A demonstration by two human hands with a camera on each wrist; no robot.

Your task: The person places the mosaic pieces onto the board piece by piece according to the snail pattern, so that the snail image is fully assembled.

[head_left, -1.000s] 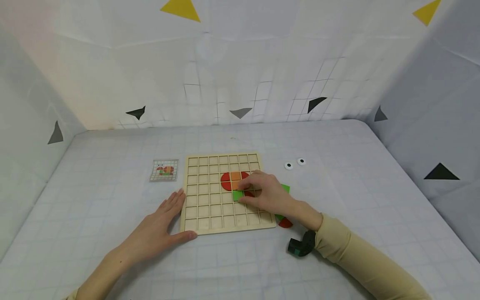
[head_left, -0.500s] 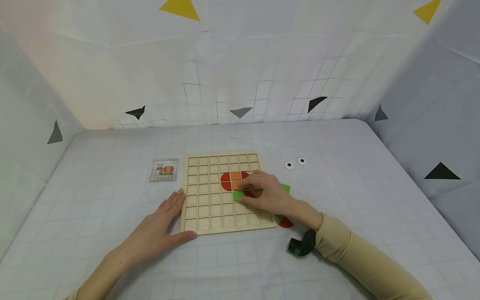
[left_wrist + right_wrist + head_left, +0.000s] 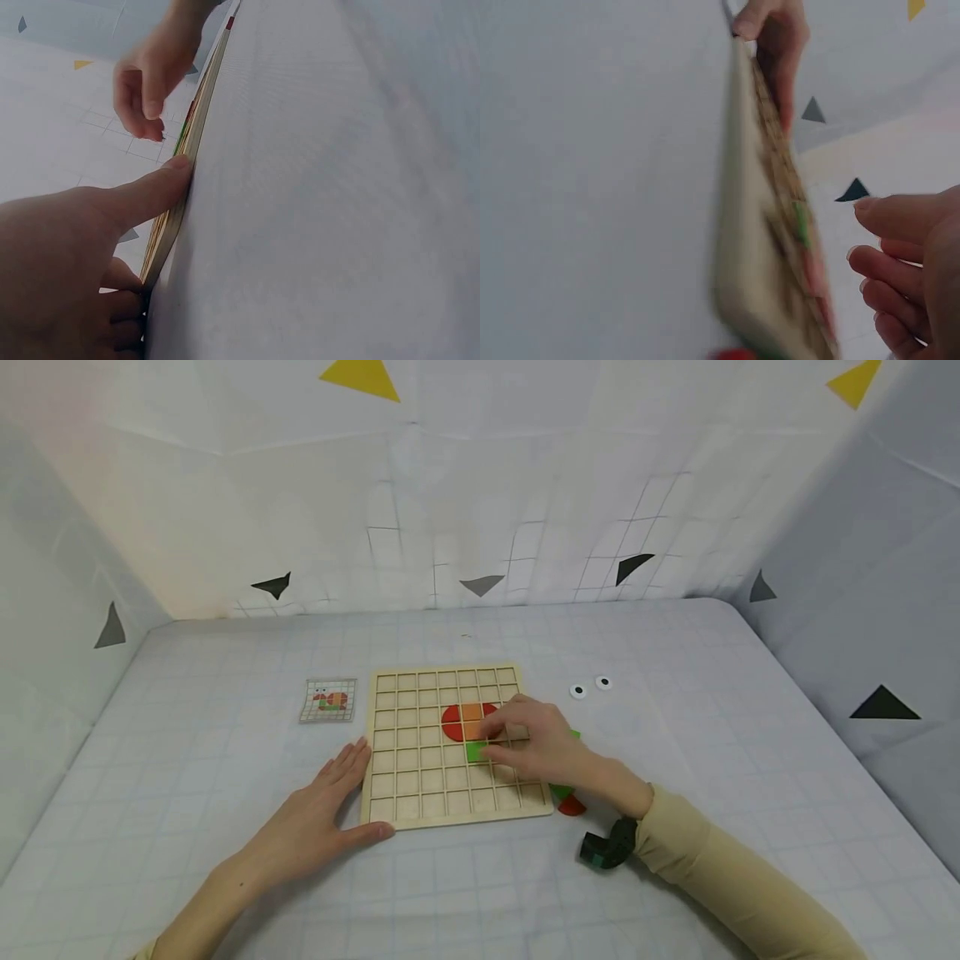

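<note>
A wooden grid board point(image 3: 420, 785) lies flat on the table. In it sit red quarter-round pieces point(image 3: 452, 724) around orange squares point(image 3: 471, 713), with a green square point(image 3: 476, 752) just below. My left hand point(image 3: 315, 818) rests at the board's lower left corner, fingers straight along the left side, thumb on the front edge. Over the right part of the board hovers my right hand point(image 3: 543, 743). In the right wrist view, its thumb point(image 3: 900, 216) and fingers are apart with nothing seen between them. The hand hides some of the pieces beneath it in the head view.
Left of the board lies a small picture card point(image 3: 328, 701) with a snail-like pattern. Two eye discs point(image 3: 577, 692) are at the back right. Loose green pieces point(image 3: 561, 791) and a red piece point(image 3: 572, 806) lie by the board's right edge. A black wrist camera point(image 3: 609, 845) hangs at the right wrist.
My right hand has lifted slightly and shifted a little to the right, its fingers coming away from the pieces. The left hand and the board have stayed in place.
</note>
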